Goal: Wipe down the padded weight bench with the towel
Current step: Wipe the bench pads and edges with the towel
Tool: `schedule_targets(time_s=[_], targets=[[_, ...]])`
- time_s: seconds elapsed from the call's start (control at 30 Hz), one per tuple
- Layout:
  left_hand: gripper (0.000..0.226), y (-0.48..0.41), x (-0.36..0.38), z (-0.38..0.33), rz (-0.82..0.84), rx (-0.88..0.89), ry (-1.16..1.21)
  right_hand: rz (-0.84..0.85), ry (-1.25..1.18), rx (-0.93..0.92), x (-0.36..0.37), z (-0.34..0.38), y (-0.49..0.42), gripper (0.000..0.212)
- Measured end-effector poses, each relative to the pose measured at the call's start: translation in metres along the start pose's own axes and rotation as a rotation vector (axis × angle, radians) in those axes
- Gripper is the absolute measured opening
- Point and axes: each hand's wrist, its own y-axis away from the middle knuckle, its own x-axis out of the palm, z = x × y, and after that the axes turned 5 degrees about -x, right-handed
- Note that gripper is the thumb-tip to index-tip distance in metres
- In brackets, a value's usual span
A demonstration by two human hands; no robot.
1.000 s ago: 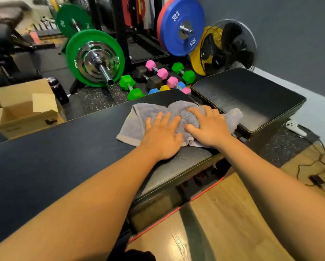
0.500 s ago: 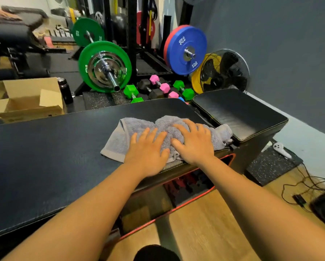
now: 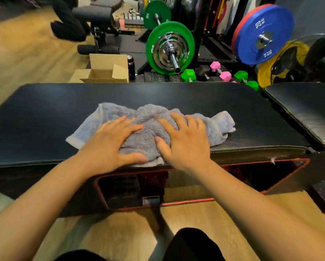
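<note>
The long black padded weight bench [image 3: 44, 113] runs across the view in front of me. A crumpled grey towel [image 3: 144, 117] lies on its near half, close to the front edge. My left hand [image 3: 110, 142] presses flat on the towel's left part, fingers spread. My right hand [image 3: 186, 142] presses on its right part, thumb tucked into the folds. A loose end of the towel [image 3: 223, 121] sticks out to the right of my right hand. The bench's shorter seat pad [image 3: 308, 108] adjoins at the right.
Behind the bench stand a barbell with green plates [image 3: 170, 48], blue and red plates [image 3: 263, 34], pink and green dumbbells [image 3: 220, 71], a yellow fan [image 3: 289, 63], an open cardboard box [image 3: 105, 70] and a dark bottle [image 3: 131, 67]. Another bench [image 3: 95, 16] stands farther back. Wooden floor [image 3: 205, 219] lies below.
Both hands have slid the towel leftward along the bench, away from the gap by the seat pad. The view has swung left with them, showing more of the bench's left end.
</note>
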Motion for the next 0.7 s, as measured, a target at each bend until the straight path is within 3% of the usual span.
schedule_targets(time_s=[0.27,0.4,0.57,0.7], targets=[[0.113,0.102,-0.057,0.136,-0.089,-0.313,-0.180,0.066,-0.082,-0.274,0.019,0.166,-0.055,0.066],[0.128,0.136,-0.084,0.191,-0.105,-0.443,-0.104,0.075,-0.102,-0.414,0.032,0.241,-0.082,0.070],[0.090,0.168,-0.102,0.225,-0.069,-0.561,0.231,0.069,-0.097,-0.486,0.043,0.312,-0.104,0.074],[0.078,0.185,-0.082,0.244,-0.195,-0.675,0.226,0.067,-0.037,-0.585,0.044,0.339,-0.108,0.070]])
